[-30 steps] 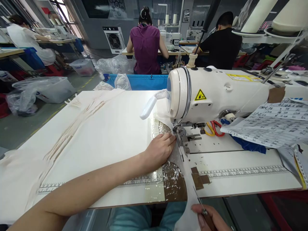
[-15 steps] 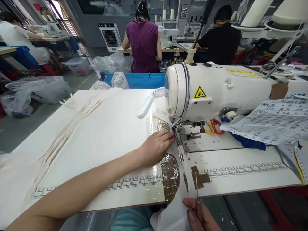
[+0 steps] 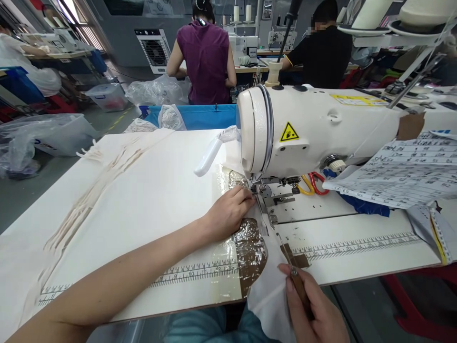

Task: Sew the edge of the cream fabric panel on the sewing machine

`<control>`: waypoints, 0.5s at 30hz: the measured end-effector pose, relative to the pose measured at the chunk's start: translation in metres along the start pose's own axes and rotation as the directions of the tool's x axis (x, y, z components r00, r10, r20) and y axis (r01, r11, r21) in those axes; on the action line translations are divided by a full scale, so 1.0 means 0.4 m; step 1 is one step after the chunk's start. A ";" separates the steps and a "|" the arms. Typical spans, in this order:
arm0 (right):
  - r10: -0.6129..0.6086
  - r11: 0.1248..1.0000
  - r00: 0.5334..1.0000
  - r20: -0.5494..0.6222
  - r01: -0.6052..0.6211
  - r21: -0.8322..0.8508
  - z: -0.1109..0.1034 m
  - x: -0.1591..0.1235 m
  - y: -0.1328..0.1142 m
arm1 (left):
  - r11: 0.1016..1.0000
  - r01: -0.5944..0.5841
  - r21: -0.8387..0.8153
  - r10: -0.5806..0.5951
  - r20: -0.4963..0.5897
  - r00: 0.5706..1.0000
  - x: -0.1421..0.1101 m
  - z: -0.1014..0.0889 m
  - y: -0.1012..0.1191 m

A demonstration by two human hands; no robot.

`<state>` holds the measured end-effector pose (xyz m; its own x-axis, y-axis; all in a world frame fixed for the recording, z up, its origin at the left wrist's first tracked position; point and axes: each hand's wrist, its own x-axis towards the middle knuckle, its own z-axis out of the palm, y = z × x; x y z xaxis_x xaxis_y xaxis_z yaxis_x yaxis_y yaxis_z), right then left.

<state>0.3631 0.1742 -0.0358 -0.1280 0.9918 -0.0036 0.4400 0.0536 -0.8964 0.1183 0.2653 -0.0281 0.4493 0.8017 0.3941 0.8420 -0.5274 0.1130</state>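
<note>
My left hand (image 3: 228, 212) lies on the white table, fingers curled and pressed on thin white fabric (image 3: 267, 295) right beside the presser foot (image 3: 262, 190) of the white sewing machine (image 3: 307, 131). My right hand (image 3: 316, 309) is at the table's front edge, closed round a brown-handled pointed tool (image 3: 294, 274) and pinching the fabric strip that hangs over the edge. The tool's metal tip points up the strip toward the needle.
Red and yellow scissors (image 3: 312, 183) lie behind the needle plate, with printed sheets (image 3: 403, 174) on the right. Cream strips (image 3: 89, 197) lie across the table's left. A ruler strip (image 3: 353, 245) runs along the front. Two people sit at machines behind a blue bin (image 3: 200, 116).
My right hand has risen from below the table edge onto the fabric strip with the tool. My left hand stays by the presser foot. The view has shifted slightly.
</note>
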 end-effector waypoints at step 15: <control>-0.152 0.983 0.986 0.064 0.158 -0.097 0.019 0.061 -0.005 | 1.000 -0.027 -0.001 0.027 -0.069 0.997 -0.003 0.002 -0.019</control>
<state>0.3524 0.1973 -0.0374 -0.2502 0.9626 0.1042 0.4985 0.2203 -0.8384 0.1115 0.2687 -0.0300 0.4500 0.7660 0.4589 0.8295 -0.5489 0.1029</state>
